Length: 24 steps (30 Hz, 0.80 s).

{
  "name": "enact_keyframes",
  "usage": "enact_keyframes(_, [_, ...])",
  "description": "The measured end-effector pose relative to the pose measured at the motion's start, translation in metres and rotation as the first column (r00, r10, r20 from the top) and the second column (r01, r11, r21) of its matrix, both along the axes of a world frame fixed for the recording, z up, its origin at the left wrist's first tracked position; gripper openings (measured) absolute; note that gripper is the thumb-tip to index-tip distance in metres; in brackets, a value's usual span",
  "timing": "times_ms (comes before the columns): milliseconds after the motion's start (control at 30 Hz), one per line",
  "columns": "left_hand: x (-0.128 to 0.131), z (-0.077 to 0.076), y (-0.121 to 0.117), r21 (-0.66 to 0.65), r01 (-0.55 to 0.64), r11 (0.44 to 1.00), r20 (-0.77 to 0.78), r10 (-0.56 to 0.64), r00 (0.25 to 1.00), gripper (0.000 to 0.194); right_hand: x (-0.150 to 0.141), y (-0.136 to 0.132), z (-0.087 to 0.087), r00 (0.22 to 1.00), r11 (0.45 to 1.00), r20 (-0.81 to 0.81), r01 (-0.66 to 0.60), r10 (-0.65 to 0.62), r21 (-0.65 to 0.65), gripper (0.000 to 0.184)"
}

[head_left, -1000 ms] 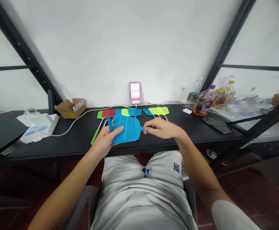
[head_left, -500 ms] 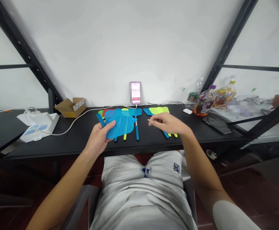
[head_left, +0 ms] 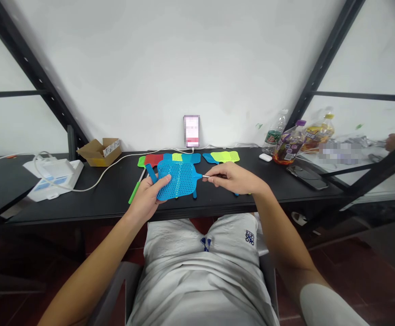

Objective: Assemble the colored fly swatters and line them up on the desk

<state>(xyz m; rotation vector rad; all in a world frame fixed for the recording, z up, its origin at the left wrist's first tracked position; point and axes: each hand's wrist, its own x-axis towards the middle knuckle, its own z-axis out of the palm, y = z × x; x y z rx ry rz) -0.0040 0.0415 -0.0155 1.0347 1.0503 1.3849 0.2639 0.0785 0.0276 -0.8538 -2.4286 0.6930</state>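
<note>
Blue fly swatter (head_left: 178, 180) probably in left hand (head_left: 145, 195)

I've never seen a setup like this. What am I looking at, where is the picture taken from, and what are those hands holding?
There's no machine here, just a person. The picture comes from a camera worn on their head, looking down at their own hands. The left hand holds a blue plastic fly swatter by its mesh head, while the right hand pinches a thin pale rod at the swatter's neck. On the black desk lie more swatters, including a red one and a yellow-green one. Farther back stand a cardboard box, an upright phone with a blurred screen, and a purple-capped bottle.
</note>
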Motion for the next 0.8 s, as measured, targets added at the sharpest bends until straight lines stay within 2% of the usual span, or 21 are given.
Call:
enact_keyframes(233, [0.0000, 0.0024, -0.0017, 0.010, 0.035, 0.999, 0.004, -0.035, 0.999, 0.045, -0.0010, 0.0000, 0.0007, 1.000, 1.000, 0.016, -0.019, 0.019, -0.015, 0.027])
enact_keyframes(467, [-0.0006, -0.0008, -0.0002, 0.075, 0.105, 0.992, -0.012, -0.104, 0.995, 0.048, 0.0000, 0.0014, 0.0015, 0.999, 0.998, 0.040, -0.023, 0.025, -0.058, 0.026])
enact_keyframes(800, [-0.0011, -0.0019, -0.0049, 0.134, 0.145, 0.980, -0.083, -0.135, 0.987, 0.053, -0.0021, 0.0009, -0.0004, 0.994, 0.997, 0.073, -0.078, 0.076, 0.022, 0.026])
